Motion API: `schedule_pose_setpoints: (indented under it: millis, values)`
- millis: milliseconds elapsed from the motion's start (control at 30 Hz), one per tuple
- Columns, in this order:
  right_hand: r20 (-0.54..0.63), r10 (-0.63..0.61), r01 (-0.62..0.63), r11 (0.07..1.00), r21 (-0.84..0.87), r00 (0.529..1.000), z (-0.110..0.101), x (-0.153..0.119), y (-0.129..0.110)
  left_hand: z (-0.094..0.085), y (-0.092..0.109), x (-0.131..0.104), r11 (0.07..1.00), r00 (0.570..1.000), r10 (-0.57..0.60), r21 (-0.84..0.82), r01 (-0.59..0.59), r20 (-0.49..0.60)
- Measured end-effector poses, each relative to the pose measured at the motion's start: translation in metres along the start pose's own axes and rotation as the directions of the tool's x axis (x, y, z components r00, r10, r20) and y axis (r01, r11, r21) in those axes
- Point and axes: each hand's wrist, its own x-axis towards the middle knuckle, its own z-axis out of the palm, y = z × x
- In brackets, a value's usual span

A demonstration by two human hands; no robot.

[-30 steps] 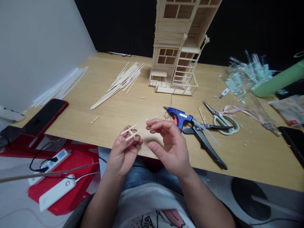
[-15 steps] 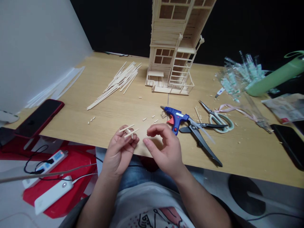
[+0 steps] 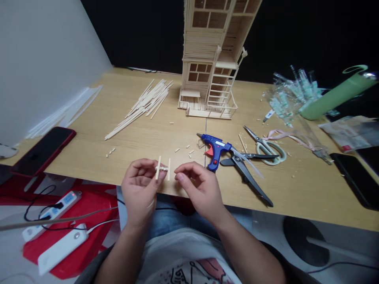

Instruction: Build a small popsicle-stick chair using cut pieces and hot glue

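My left hand (image 3: 140, 189) pinches a small wooden piece (image 3: 158, 167), made of two short sticks standing roughly parallel with small bits joined between them. Just to its right is my right hand (image 3: 201, 189), its thumb and index finger curled close together; whether a tiny thing sits between those fingertips is too small to tell. Beyond my right hand lies a blue glue gun (image 3: 218, 148) with a red trigger, its nozzle pointing left. A few short stick bits (image 3: 177, 150) are on the table between the glue gun and my left hand.
A tall wooden stick house (image 3: 207, 86) stands at the back. Left of it lies a pile of sticks (image 3: 145, 102). To the right are dark cutters (image 3: 248, 175), scissors (image 3: 268, 152), a green bottle (image 3: 334, 96) and a black phone (image 3: 355, 181). Another phone (image 3: 44, 150) lies left.
My left hand has turned the wooden piece, so its two sticks now point away from me instead of slanting sideways. My right thumb and index finger have come closer together. The view has shifted slightly.
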Motion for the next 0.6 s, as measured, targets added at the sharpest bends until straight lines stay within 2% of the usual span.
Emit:
schedule_pose_setpoints:
  millis: [133, 300, 367, 500, 533, 600]
  values:
    - [0.073, 0.119, -0.128, 0.983, 0.131, 0.990, 0.000, -0.004, 0.001, -0.004, -0.003, -0.002, 0.979, 0.987, 0.159, 0.124, -0.161, 0.021]
    - [0.110, 0.159, -0.179, 0.962, 0.205, 0.981, -0.001, -0.007, -0.003, -0.007, -0.006, -0.004, 0.922, 0.944, 0.329, 0.205, -0.329, 0.033]
    - [0.109, 0.156, -0.176, 0.962, 0.209, 0.982, -0.002, -0.007, -0.003, -0.008, -0.006, -0.003, 0.878, 0.903, 0.425, 0.210, -0.429, 0.070]
    - [0.059, 0.104, -0.112, 0.982, 0.150, 0.993, -0.003, -0.010, 0.000, -0.010, -0.003, 0.001, 0.750, 0.782, 0.586, 0.223, -0.623, 0.213]
    - [0.030, 0.076, -0.079, 0.990, 0.113, 0.997, -0.004, -0.011, 0.001, -0.011, -0.002, 0.002, 0.726, 0.763, 0.600, 0.237, -0.646, 0.241]
    - [-0.032, 0.003, -0.002, 1.000, 0.021, 0.999, -0.005, -0.012, 0.001, -0.012, -0.001, 0.002, 0.706, 0.752, 0.601, 0.260, -0.659, 0.271]
